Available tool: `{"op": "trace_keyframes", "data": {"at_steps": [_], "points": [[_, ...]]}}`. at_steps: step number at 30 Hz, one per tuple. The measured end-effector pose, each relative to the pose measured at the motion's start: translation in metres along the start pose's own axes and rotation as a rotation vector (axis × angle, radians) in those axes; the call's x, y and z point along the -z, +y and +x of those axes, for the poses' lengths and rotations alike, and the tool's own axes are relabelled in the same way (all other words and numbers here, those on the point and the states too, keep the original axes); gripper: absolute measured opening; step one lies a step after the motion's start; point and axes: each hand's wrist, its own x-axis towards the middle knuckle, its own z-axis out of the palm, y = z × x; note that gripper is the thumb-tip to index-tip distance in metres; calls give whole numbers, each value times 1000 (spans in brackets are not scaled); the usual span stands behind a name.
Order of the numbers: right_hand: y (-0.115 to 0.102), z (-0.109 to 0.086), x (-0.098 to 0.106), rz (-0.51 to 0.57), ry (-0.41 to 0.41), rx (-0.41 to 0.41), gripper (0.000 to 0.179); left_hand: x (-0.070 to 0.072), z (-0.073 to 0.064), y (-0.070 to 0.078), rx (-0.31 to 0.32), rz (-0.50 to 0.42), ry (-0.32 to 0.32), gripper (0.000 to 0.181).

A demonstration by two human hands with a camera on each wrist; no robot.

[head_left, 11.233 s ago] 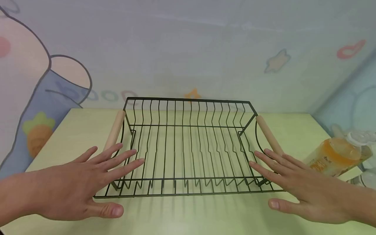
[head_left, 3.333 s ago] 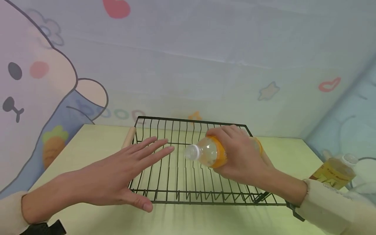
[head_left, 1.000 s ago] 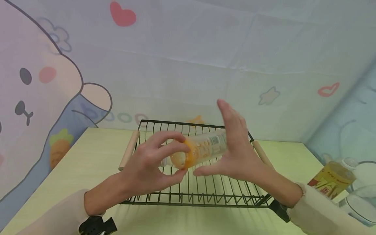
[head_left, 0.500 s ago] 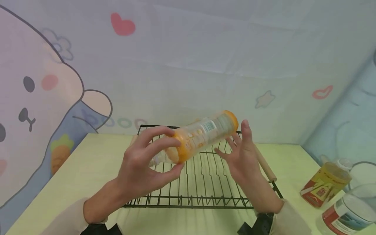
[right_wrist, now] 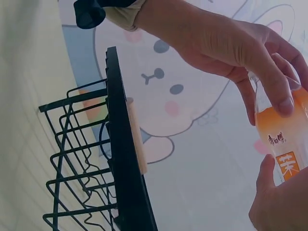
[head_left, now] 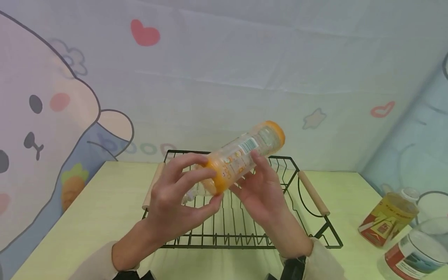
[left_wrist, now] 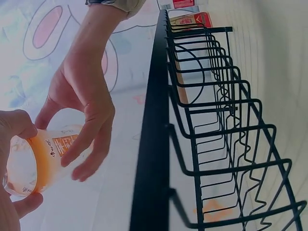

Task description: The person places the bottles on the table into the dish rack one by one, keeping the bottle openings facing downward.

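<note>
Left hand (head_left: 171,196) pinches clear orange-banded cylindrical plastic bottle (head_left: 232,163); right hand (head_left: 264,196) clasps it. Likely light, squeezable; best held between hands.

On the right of the pale tabletop (head_left: 87,214), a yellow-and-red-labelled bottle (head_left: 386,219) is resting just beside a clear container (head_left: 414,254) bearing a red-and-blue label. Behind, a creased backdrop (head_left: 227,58) is showing a cartoon animal (head_left: 56,130), an orange carrot (head_left: 74,187), a solid red heart (head_left: 144,34) and a pale star (head_left: 314,118).
</note>
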Motion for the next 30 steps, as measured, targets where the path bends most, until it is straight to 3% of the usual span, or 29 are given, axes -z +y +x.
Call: {"op": "trace_keyframes", "data": {"at_steps": [6, 15, 23, 30], "points": [[1, 3, -2, -79, 30, 3, 55, -1, -6, -3, 23, 13, 5, 27], [-7, 14, -1, -240, 95, 6, 51, 18, -16, -10, 150, 29, -99, 66], [-16, 27, 5, -431, 154, 19, 44, 38, -36, -19, 372, 88, -359, 101], [-17, 42, 11, -615, 204, -9, 53, 41, -51, -21, 499, 67, -509, 112]]}}
